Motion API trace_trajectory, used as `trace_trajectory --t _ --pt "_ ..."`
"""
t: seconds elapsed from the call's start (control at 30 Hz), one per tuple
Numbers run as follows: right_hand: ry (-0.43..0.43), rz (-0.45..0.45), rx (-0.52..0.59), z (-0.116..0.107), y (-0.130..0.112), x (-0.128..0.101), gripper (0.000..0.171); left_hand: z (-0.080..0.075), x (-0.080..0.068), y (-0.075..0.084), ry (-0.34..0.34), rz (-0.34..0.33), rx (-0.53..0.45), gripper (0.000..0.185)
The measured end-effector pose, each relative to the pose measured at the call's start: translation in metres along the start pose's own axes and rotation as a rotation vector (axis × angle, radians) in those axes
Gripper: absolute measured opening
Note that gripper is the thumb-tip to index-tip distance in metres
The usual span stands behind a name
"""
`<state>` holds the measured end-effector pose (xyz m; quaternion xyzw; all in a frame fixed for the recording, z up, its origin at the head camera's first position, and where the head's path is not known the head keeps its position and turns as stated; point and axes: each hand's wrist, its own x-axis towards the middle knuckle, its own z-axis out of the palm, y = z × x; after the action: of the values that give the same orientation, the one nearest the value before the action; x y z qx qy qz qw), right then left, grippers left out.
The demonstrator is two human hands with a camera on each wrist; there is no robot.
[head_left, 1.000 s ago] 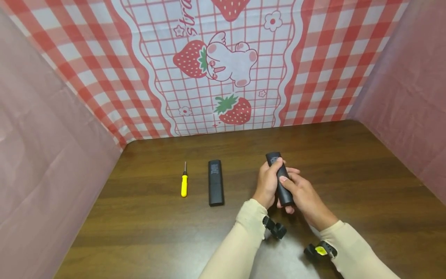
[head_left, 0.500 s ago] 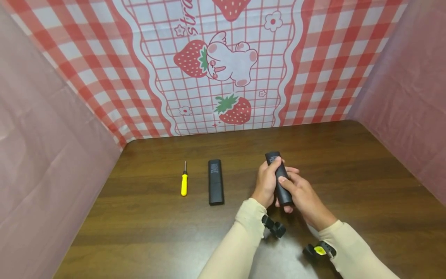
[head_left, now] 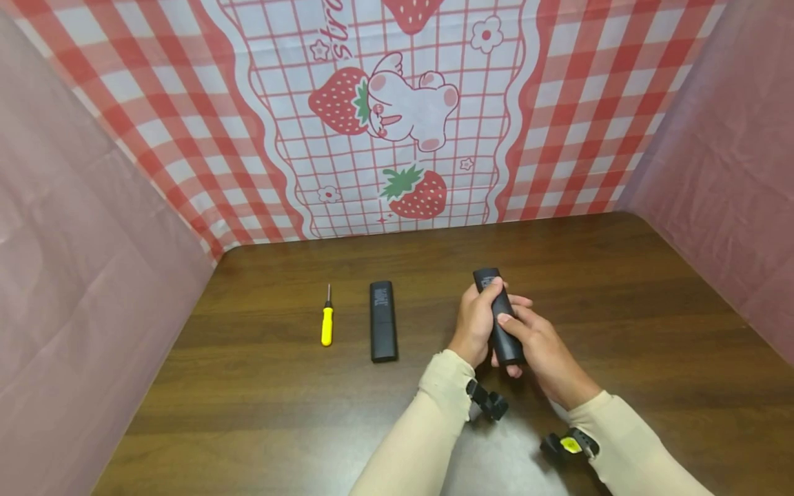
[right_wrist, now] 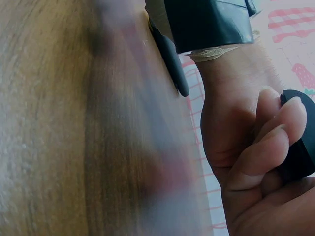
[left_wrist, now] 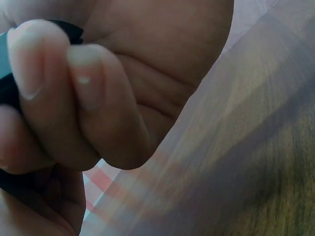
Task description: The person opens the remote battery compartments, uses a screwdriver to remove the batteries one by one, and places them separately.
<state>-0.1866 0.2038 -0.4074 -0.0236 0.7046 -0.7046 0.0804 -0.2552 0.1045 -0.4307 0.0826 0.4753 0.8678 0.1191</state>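
Note:
Both hands hold one black oblong case (head_left: pixel 511 348), slightly tilted, with pale print near its far end. My left hand (head_left: pixel 476 317) grips it from the left, thumb lying on its upper face. My right hand (head_left: pixel 548 348) pinches it from the right, the thumb pressing its middle. In the left wrist view curled fingers (left_wrist: pixel 108 113) wrap the dark case, which is mostly hidden. The right wrist view shows the left hand's fingers (right_wrist: pixel 268 147) around the case end (right_wrist: pixel 302 147). A similar black oblong case (head_left: pixel 384 331), with a seam across it, lies left of the hands.
A yellow-handled screwdriver (head_left: pixel 327 324) lies further left, tip pointing away. The wooden table (head_left: pixel 260 413) meets a strawberry-print cloth (head_left: pixel 434 165) at the back. Pink cloth walls (head_left: pixel 93 275) stand on both sides. Each wrist wears a black strapped camera (head_left: pixel 490 401).
Hands and held case stay almost in place. The whole head view shifts very slightly; nothing is taken up or let go.

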Motion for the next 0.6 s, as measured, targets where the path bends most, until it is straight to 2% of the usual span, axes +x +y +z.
trace_trajectory --t 0.33,0.6 --pt "0.019 0.004 0.078 0.0029 -0.0003 0.0006 0.037 -0.0001 0.0008 0.0013 -0.006 -0.003 -0.002 0.016" --pt "0.034 0.009 0.060 0.0034 0.0011 -0.0032 0.038 -0.0009 -0.0019 0.0009 -0.035 -0.022 0.002 0.016"
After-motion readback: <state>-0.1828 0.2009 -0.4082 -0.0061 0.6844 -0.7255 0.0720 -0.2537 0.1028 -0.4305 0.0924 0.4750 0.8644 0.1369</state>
